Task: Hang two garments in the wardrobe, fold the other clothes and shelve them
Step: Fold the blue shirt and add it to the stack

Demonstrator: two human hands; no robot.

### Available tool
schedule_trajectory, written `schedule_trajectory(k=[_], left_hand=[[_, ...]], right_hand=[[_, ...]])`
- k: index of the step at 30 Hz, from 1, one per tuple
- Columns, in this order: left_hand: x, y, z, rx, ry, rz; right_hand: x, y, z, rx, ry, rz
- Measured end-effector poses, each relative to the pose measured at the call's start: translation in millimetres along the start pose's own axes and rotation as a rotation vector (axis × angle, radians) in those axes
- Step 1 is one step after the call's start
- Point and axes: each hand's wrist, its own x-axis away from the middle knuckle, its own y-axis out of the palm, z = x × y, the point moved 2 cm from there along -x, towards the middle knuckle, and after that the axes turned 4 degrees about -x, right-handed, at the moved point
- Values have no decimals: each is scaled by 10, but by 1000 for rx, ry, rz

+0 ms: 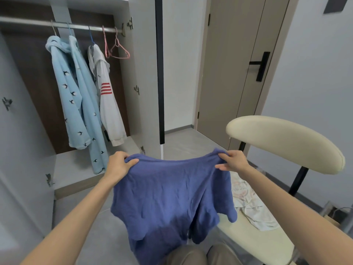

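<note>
The blue garment (172,197) hangs in the air between both hands. The left hand (119,165) grips one top corner and the right hand (232,161) grips the other, fingers curled tight. Below the right hand, a white printed cloth (252,205) lies on the cream chair (257,241). Beyond the left hand, a light blue robe (76,104) and a white jacket (109,109) hang in the wardrobe (145,73).

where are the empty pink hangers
Head view, upper left: the pink hangers hang at the right end of the rail, just right of the white jacket.
</note>
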Motion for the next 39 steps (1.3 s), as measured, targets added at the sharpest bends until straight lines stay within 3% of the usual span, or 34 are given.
schedule_trajectory(k=[4,16,25,34,39], left_hand=[[-2,-7,-93,24,-48,34],[-331,-17,50,601,-97,240],[-1099,-178,461,632,-108,398],[-1238,-335,1180,675,79,387],[-805,-188,1708,763,184,234]], right_hand=[[-56,126,45,-136,19,36],[-719,690,-87,-298,57,-100],[-1601,790,-723,-334,-115,-138],[-1813,134,-1216,-354,-297,-25],[-1507,-565,-1122,-289,-347,100]])
